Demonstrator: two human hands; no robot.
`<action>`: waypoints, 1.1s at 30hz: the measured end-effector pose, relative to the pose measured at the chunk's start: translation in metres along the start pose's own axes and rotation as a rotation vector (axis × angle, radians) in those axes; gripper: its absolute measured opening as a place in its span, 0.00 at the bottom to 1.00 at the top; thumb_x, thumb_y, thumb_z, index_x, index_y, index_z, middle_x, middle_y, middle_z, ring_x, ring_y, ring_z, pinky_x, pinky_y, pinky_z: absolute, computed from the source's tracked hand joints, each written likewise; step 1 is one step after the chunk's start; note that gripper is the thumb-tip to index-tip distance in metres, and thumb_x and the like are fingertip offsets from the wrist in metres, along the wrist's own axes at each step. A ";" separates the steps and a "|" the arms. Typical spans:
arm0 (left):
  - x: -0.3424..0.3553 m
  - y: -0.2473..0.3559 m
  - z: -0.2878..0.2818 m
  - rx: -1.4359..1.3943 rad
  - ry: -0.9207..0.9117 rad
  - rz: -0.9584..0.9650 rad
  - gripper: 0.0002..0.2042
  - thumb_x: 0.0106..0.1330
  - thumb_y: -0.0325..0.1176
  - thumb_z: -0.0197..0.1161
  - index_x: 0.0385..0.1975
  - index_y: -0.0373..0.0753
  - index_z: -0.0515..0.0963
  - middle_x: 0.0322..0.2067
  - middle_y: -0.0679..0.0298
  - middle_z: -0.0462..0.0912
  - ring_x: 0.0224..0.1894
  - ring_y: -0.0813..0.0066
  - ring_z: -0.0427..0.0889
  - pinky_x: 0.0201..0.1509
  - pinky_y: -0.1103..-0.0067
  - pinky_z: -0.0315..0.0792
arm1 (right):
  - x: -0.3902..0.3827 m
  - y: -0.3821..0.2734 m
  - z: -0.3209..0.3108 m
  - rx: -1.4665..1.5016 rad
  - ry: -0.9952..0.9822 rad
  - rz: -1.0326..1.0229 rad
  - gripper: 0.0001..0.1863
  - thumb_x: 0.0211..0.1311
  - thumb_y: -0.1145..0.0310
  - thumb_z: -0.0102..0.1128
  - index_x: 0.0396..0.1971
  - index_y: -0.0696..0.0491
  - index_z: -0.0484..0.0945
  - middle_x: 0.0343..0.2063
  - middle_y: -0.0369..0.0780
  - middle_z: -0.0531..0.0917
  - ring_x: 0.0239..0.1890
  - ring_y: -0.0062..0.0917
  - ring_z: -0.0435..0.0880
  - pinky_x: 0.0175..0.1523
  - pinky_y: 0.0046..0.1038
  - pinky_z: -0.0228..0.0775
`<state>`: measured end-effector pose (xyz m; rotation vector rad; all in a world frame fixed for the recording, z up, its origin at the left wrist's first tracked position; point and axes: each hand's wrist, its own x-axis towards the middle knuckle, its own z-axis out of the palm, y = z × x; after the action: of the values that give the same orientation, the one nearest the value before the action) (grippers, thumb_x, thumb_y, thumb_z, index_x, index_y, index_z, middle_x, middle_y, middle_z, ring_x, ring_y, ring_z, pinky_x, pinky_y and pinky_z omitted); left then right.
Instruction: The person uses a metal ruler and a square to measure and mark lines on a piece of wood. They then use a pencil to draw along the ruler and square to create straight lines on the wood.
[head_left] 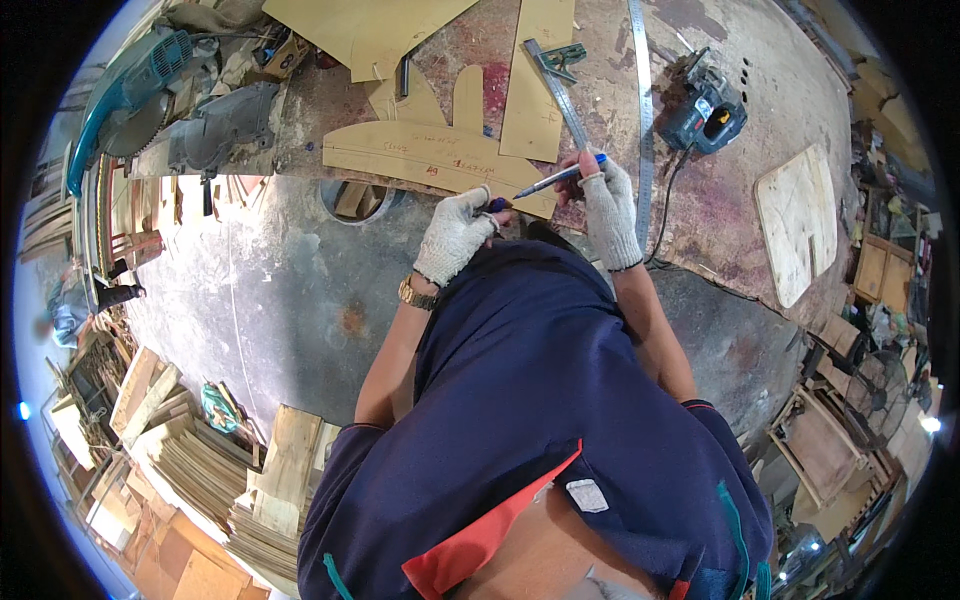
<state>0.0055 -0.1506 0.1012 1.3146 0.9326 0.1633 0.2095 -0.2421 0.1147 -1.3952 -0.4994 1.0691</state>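
While your gloved right hand (610, 205) pinched a slim blue-capped pen (560, 178) closed-fingered, its tip rested on the pale, curved plywood template (420, 158) lying flat at the workbench (720, 200) edge; your left hand (455, 235) curled around a small dark object (495, 206).

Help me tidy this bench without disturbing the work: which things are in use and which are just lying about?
In use:
right hand
blue pen
left hand
curved plywood template
metal combination square

Lying about:
blue jigsaw power tool
long steel ruler
teal mitre saw
pale rounded plywood board
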 end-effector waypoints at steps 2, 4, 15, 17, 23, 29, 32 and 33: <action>0.002 -0.003 -0.003 0.078 0.004 0.029 0.08 0.66 0.30 0.68 0.40 0.33 0.81 0.28 0.68 0.83 0.25 0.87 0.77 0.27 0.86 0.68 | 0.001 0.000 0.000 -0.002 -0.026 -0.012 0.20 0.77 0.56 0.50 0.36 0.59 0.79 0.25 0.38 0.82 0.25 0.17 0.80 0.32 0.20 0.72; 0.001 -0.002 -0.003 0.143 0.032 0.100 0.08 0.65 0.30 0.68 0.37 0.31 0.80 0.24 0.65 0.79 0.24 0.83 0.74 0.30 0.80 0.69 | 0.002 -0.001 0.001 -0.037 -0.046 -0.012 0.20 0.78 0.56 0.49 0.38 0.59 0.78 0.26 0.38 0.82 0.26 0.18 0.80 0.32 0.22 0.74; 0.001 0.014 0.002 0.209 -0.030 0.189 0.11 0.67 0.28 0.65 0.47 0.35 0.84 0.25 0.74 0.78 0.26 0.88 0.67 0.31 0.85 0.63 | -0.010 0.000 0.009 -0.407 -0.144 -0.038 0.16 0.76 0.61 0.51 0.34 0.59 0.79 0.21 0.32 0.79 0.25 0.13 0.76 0.31 0.21 0.69; -0.001 0.025 0.001 0.153 0.010 0.163 0.13 0.67 0.27 0.65 0.50 0.36 0.84 0.25 0.74 0.79 0.24 0.89 0.66 0.28 0.86 0.62 | -0.004 -0.004 0.007 -0.345 -0.090 -0.056 0.17 0.76 0.60 0.51 0.34 0.58 0.79 0.21 0.33 0.80 0.25 0.13 0.77 0.31 0.20 0.70; -0.008 0.023 0.000 0.012 0.008 0.046 0.16 0.66 0.29 0.68 0.53 0.35 0.82 0.28 0.71 0.85 0.19 0.92 0.68 0.24 0.89 0.63 | 0.003 -0.018 -0.001 -0.050 -0.023 -0.115 0.21 0.76 0.56 0.52 0.34 0.60 0.79 0.23 0.37 0.81 0.24 0.16 0.79 0.31 0.19 0.71; -0.008 0.029 0.002 -0.021 -0.034 0.029 0.12 0.66 0.32 0.69 0.45 0.34 0.84 0.27 0.70 0.84 0.19 0.91 0.70 0.23 0.89 0.63 | -0.001 -0.018 0.003 -0.102 -0.070 -0.044 0.19 0.76 0.57 0.52 0.35 0.60 0.79 0.23 0.37 0.81 0.25 0.16 0.79 0.31 0.20 0.71; -0.007 0.030 0.010 -0.028 -0.059 0.061 0.09 0.67 0.33 0.68 0.31 0.34 0.81 0.19 0.73 0.78 0.18 0.91 0.67 0.22 0.86 0.60 | -0.002 -0.009 0.007 -0.128 -0.134 -0.004 0.18 0.76 0.58 0.52 0.35 0.58 0.79 0.23 0.36 0.81 0.25 0.16 0.79 0.31 0.20 0.71; -0.008 0.031 0.011 -0.052 -0.096 0.061 0.09 0.68 0.34 0.67 0.31 0.34 0.81 0.20 0.73 0.78 0.18 0.90 0.69 0.22 0.87 0.61 | -0.005 -0.010 0.008 -0.133 -0.133 0.032 0.18 0.76 0.58 0.52 0.35 0.58 0.79 0.23 0.36 0.81 0.25 0.16 0.79 0.31 0.20 0.71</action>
<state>0.0196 -0.1539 0.1311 1.2918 0.8031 0.1690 0.2037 -0.2401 0.1264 -1.4585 -0.6571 1.1769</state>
